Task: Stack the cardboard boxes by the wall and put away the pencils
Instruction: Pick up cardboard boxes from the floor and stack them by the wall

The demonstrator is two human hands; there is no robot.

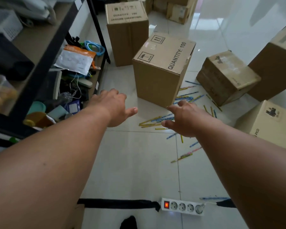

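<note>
A tall cardboard box (pixel 160 70) marked "QUANTITY: 100" stands on the white tile floor ahead of me. Behind it stands a second tall box (pixel 127 30). Smaller boxes lie at the right: one tilted (pixel 226 76), one at the far right edge (pixel 276 66), one nearer (pixel 269 123). Several blue and yellow pencils (pixel 157 120) are scattered on the floor around the front box. My left hand (pixel 112 106) and my right hand (pixel 186 119) reach forward, fingers spread, holding nothing, just short of the front box.
A black metal shelf (pixel 40 68) crammed with clutter runs along the left. More boxes (pixel 177 9) sit at the back by the white wall. A white power strip (pixel 183 206) with a lit red switch and black cable lies on the floor near me.
</note>
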